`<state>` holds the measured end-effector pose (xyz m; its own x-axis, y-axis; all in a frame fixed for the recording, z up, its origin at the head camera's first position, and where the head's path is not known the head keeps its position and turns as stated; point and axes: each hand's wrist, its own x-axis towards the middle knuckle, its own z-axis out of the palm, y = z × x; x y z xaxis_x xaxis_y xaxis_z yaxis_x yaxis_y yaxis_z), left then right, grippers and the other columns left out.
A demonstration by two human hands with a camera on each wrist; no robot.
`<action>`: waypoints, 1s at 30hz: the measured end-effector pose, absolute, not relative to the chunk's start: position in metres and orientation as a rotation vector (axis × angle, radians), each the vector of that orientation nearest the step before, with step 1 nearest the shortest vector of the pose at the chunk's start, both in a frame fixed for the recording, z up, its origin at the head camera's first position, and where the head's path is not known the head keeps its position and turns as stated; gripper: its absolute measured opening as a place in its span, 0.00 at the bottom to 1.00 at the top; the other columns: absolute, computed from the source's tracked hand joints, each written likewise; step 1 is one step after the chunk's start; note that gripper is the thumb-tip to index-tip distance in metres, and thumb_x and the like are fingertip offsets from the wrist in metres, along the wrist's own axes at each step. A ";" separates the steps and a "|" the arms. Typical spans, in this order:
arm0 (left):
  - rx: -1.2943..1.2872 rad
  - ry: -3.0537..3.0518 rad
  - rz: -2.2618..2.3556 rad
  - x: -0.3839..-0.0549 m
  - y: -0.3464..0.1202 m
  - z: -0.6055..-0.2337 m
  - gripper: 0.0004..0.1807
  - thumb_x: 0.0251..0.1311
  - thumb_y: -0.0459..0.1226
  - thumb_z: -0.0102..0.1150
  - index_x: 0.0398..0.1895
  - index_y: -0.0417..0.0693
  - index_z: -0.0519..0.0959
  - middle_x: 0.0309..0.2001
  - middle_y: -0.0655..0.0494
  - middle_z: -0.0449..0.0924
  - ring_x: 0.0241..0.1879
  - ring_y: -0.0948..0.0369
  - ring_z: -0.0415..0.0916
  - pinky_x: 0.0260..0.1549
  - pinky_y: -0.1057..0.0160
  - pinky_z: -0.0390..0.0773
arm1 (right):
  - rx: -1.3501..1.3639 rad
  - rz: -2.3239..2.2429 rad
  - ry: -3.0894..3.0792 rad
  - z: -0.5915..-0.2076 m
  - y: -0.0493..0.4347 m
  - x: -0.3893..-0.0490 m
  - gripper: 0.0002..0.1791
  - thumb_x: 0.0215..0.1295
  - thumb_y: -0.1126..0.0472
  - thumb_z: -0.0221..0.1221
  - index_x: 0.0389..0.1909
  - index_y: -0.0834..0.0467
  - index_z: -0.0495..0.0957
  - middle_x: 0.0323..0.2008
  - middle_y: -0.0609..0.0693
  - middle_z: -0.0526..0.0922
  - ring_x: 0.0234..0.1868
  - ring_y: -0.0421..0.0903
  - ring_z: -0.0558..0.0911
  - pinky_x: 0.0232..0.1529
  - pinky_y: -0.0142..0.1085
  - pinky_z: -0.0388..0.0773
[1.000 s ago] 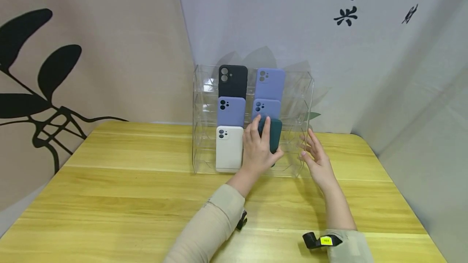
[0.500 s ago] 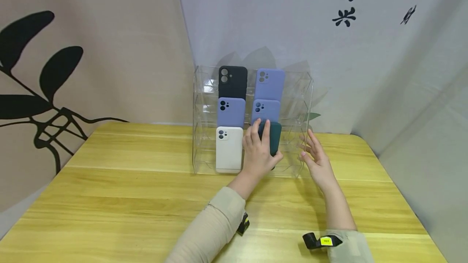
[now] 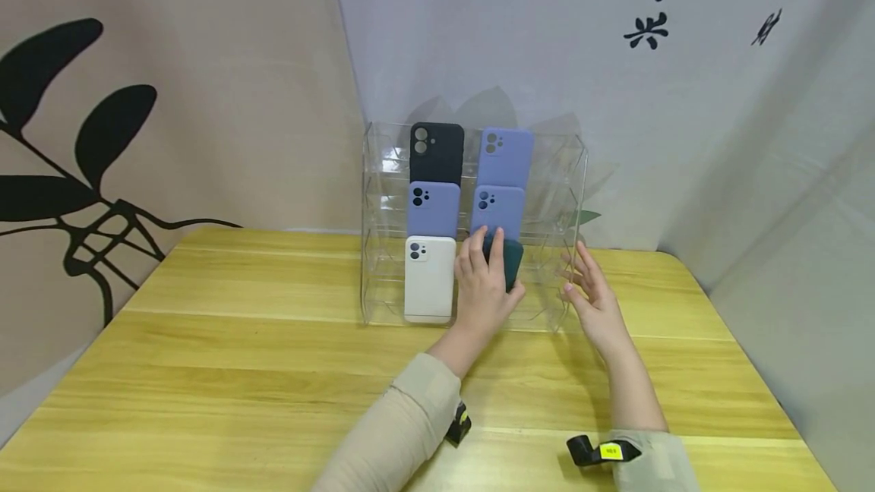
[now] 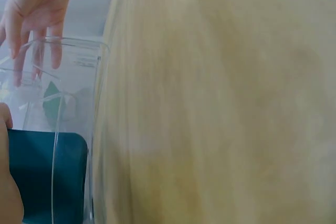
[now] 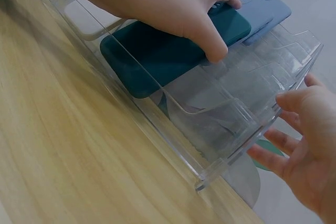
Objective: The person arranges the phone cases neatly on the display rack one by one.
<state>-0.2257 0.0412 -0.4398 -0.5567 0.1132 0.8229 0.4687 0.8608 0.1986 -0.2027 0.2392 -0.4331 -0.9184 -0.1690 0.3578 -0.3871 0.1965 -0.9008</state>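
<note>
My left hand (image 3: 484, 287) grips a dark green phone case (image 3: 507, 260) by its sides, thumb on the right edge. The case's lower end sits behind the clear front lip of an acrylic display rack (image 5: 173, 140), in the lowest tier. Part of the case is hidden under the hand in the head view. Beside the rack's right side panel is my right hand (image 3: 600, 313), its fingers spread and slightly bent. In the right wrist view its thumb lies close to the panel edge; whether it touches I cannot tell.
A white phone case (image 3: 429, 279) stands left of the green one. Above are a lavender case (image 3: 433, 211), a black case (image 3: 436, 152) and two more lavender cases (image 3: 506, 156) on the right. The rack stands on a wooden table (image 3: 239, 370), before a curtain (image 3: 273, 97).
The green phone case has moved slightly down in the lowest tier, with my left hand following it. My right hand has stayed beside the rack.
</note>
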 end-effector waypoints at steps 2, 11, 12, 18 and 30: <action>-0.403 -2.139 -0.509 -0.225 0.042 -0.439 0.48 0.41 0.42 0.72 0.67 0.36 0.61 0.64 0.38 0.55 0.61 0.43 0.55 0.56 0.48 0.63 | 0.539 1.812 -2.284 -0.432 0.239 -0.202 0.39 0.70 0.73 0.46 0.76 0.47 0.44 0.69 0.65 0.57 0.63 0.65 0.64 0.47 0.30 0.75; -0.363 -2.146 -0.533 -0.222 0.045 -0.437 0.45 0.44 0.42 0.72 0.66 0.34 0.63 0.63 0.37 0.57 0.60 0.43 0.56 0.58 0.49 0.62 | 0.533 1.821 -2.294 -0.430 0.239 -0.201 0.39 0.71 0.73 0.46 0.76 0.46 0.44 0.70 0.64 0.56 0.64 0.65 0.63 0.47 0.29 0.74; -0.360 -2.155 -0.533 -0.221 0.045 -0.437 0.45 0.45 0.42 0.71 0.66 0.35 0.63 0.63 0.37 0.57 0.60 0.43 0.56 0.58 0.49 0.62 | 0.534 1.822 -2.292 -0.431 0.239 -0.201 0.39 0.71 0.73 0.46 0.76 0.46 0.44 0.69 0.64 0.56 0.64 0.65 0.63 0.47 0.29 0.74; -0.329 -2.224 -0.459 -0.217 0.045 -0.435 0.47 0.46 0.47 0.73 0.67 0.36 0.62 0.64 0.37 0.57 0.62 0.44 0.56 0.58 0.50 0.64 | 0.534 1.812 -2.293 -0.432 0.239 -0.202 0.39 0.71 0.73 0.46 0.76 0.46 0.44 0.69 0.63 0.57 0.63 0.65 0.63 0.47 0.29 0.75; -0.260 -2.323 -0.453 -0.210 0.047 -0.429 0.50 0.47 0.48 0.73 0.69 0.35 0.59 0.67 0.35 0.53 0.63 0.43 0.56 0.61 0.50 0.61 | 0.545 1.792 -2.299 -0.433 0.239 -0.202 0.39 0.71 0.73 0.46 0.76 0.45 0.44 0.69 0.65 0.56 0.63 0.65 0.64 0.47 0.28 0.74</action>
